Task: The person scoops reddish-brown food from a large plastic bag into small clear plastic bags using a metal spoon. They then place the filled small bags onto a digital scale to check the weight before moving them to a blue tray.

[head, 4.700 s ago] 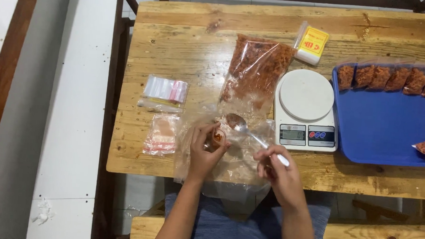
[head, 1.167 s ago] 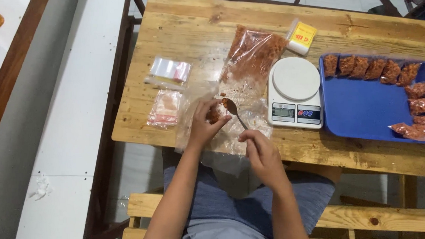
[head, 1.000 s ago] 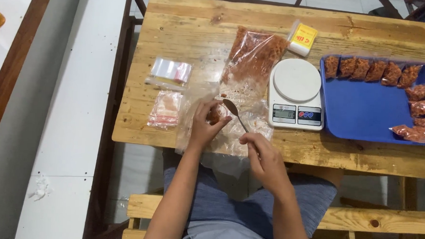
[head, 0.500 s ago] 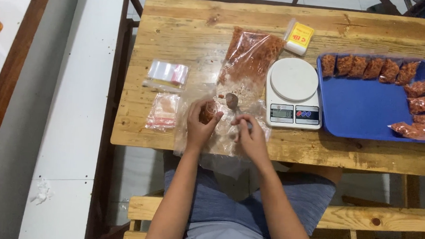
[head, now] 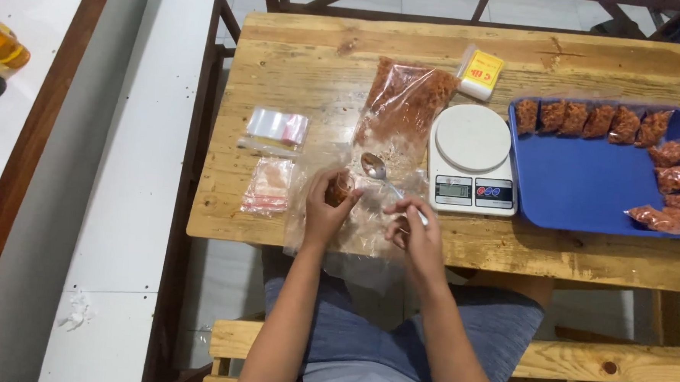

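The left hand closes its fingers around a small pouch partly filled with red-brown flakes, held near the table's near edge. The right hand pinches a spoon, its bowl empty beside the pouch. Farther off lies the bulk bag, still well stocked. Right of it sits the scale, bare, then the blue tray with about ten filled pouches. Empty pouches wait at left.

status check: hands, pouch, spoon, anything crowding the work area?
Left hand grips small filled pouch. Right hand holds spoon, bowl looks empty. Big bag of red-orange mix and scale close by, not blocking.
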